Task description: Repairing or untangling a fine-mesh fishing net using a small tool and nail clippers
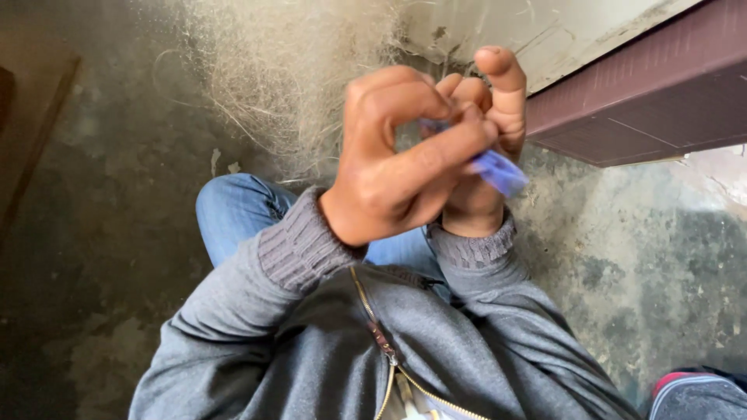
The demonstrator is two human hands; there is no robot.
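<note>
you are holding both hands up close in front of your chest, working something small between them. your left hand (397,163) is curling in front, its forefinger and thumb pinching down on a small bluish-purple piece (498,171) that looks like a scrap of plastic or wrapper; one end of it is poking out to the right below your knuckles, and another bit is showing between the fingers higher up. your right hand (486,132) is sitting just behind the left, touching it, fingers bent around the same piece, with one finger sticking up. so both hands are clenching on the piece, though exactly how the right fingers are gripping is hidden behind the left hand.

you are sitting or crouching over a stained concrete floor (117,194), with a knee in blue jeans (237,210) under your arms and your grey zip jacket (373,342) filling the bottom of the view. a heap of pale, wiry fibre (288,85) is lying on the floor beyond your hands, next to a dark red ledge (646,101) along the wall.

as for progress, the piece is still in your fingers, folded or twisted, not set down anywhere. judging by this, the handling is in mid-course; whether it is near its end, i cannot tell.
</note>
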